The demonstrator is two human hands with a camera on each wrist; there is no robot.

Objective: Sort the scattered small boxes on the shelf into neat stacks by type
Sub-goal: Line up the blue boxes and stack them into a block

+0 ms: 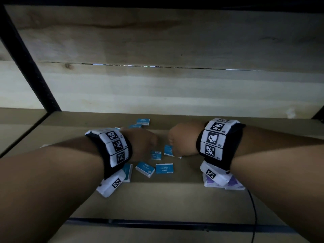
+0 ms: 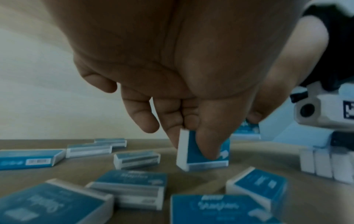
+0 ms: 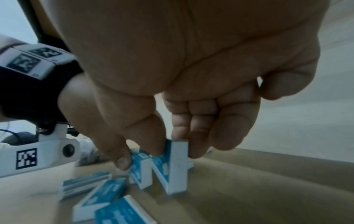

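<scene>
Box lettering (image 2: 218,206) blurred; fingertips hidden, head view.

The staple boxes (image 1: 164,168) look like matt blue-and-white card, the shelf (image 1: 192,195) smooth matt wood, its back wall (image 1: 157,88) pale grainy planks.

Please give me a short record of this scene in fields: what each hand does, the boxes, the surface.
left hand: pinches a blue staple box, upright on its edge
right hand: pinches another blue staple box, also upright on its edge
loose boxes: several lie flat and scattered, unstacked
surface: wooden shelf
back: wooden wall
</scene>
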